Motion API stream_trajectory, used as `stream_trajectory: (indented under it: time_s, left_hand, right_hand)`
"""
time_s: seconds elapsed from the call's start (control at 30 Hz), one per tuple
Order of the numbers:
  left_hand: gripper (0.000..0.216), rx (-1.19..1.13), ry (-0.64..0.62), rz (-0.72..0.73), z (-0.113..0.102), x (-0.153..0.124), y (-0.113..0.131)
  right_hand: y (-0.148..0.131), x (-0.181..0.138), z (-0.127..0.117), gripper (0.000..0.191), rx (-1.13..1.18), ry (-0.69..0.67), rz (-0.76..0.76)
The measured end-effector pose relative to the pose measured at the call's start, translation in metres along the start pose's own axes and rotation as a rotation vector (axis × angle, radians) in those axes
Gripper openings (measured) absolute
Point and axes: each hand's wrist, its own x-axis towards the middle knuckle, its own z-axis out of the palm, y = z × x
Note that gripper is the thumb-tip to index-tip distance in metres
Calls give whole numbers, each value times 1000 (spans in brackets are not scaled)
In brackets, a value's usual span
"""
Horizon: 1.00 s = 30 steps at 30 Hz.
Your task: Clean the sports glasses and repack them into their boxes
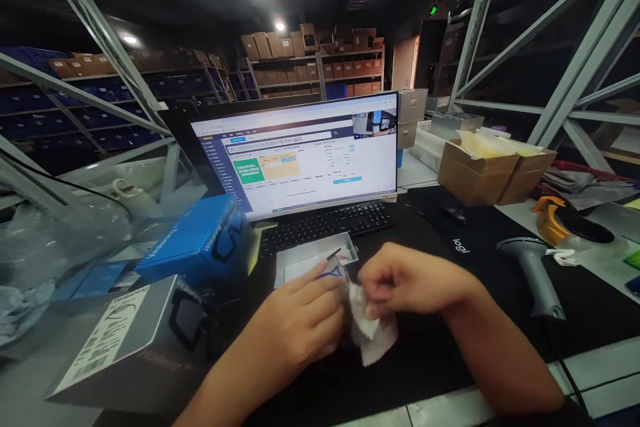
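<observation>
In the middle of the desk, my left hand (305, 320) is closed round a small clear, blue-edged piece (336, 271) with a thin dark bar. Most of this piece is hidden by my fingers, so its kind is unclear. My right hand (400, 280) pinches a white wiping cloth (376, 340) with a zigzag edge, and the cloth hangs down between my hands against the held piece. Just beyond them lies an open shallow white box (290, 265), partly covered by my left hand.
Behind the box stand a keyboard (325, 221) and a lit monitor (320, 173). A blue box (190, 240) and a grey box (125, 340) are at left. On the right are a mouse (454, 215), a barcode scanner (537, 273), a tape dispenser (553, 217) and cardboard boxes (470, 177).
</observation>
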Motion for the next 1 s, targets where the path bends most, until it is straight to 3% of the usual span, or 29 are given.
stream_trajectory:
  time_s: [0.1,0.23,0.3,0.43,0.53,0.67,0.9,1.0]
  left_hand:
    - [3,-25,23,-35,-3,-5,-3]
    - [6,-75,68,-70,-3,-5,-8]
    - [7,-102,110,-97,-5,-6,-11]
    - [8,-171,213,-137,-13,-11,-16]
    - [9,-194,260,-137,-19,-14,-17]
    - [14,-213,259,-139,-22,-14,-16]
    - [13,-214,243,-162,-22,-11,-14]
    - [14,-218,235,-157,-21,-10,-15]
  right_hand:
    - [3,-2,-18,54,124,38,-23]
    - [6,-2,-24,58,235,152,-9]
    - [8,-2,-28,59,267,266,-12]
    - [11,-9,-44,63,297,625,-90]
    - [9,-18,-53,59,309,772,-103]
    - [7,-23,-52,50,322,796,-128]
    - [0,-18,-27,35,308,675,-121]
    - [-1,-16,-20,48,311,648,-93]
